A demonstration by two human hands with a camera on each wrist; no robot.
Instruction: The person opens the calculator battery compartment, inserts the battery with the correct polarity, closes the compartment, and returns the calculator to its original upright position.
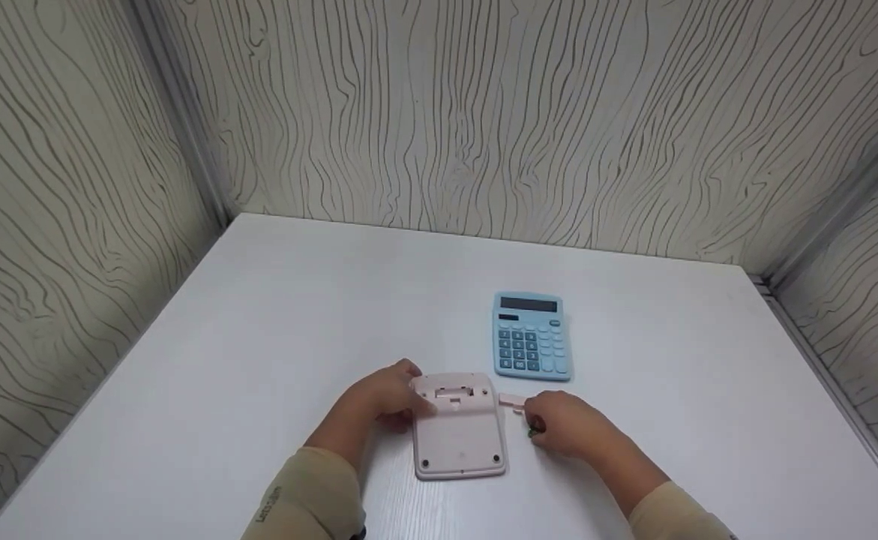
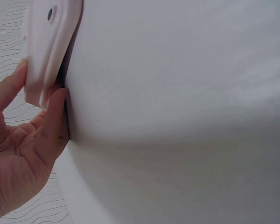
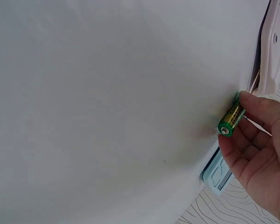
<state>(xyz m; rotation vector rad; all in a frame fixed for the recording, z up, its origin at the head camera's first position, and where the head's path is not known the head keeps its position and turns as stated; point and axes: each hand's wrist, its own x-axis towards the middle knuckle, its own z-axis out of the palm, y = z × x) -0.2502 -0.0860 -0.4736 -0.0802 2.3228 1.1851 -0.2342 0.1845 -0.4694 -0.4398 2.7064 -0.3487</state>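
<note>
A pale pink calculator (image 1: 459, 442) lies face down, its battery compartment (image 1: 453, 392) uncovered near the top. My left hand (image 1: 390, 395) grips its left edge, thumb on the back and fingers at the side and underneath; the left wrist view shows the same hold on the calculator (image 2: 51, 42). To its right, my right hand (image 1: 570, 424) pinches a green and gold cylindrical battery (image 3: 232, 119) between thumb and fingers, one end facing the right wrist camera. Beside those fingers lies a small pink battery cover (image 1: 511, 400), partly hidden by the hand.
A light blue calculator (image 1: 532, 337) lies face up just beyond the pink one, to the right. The white table (image 1: 296, 300) is bounded by a wood-grain patterned back wall (image 1: 446, 112) and similar side panels.
</note>
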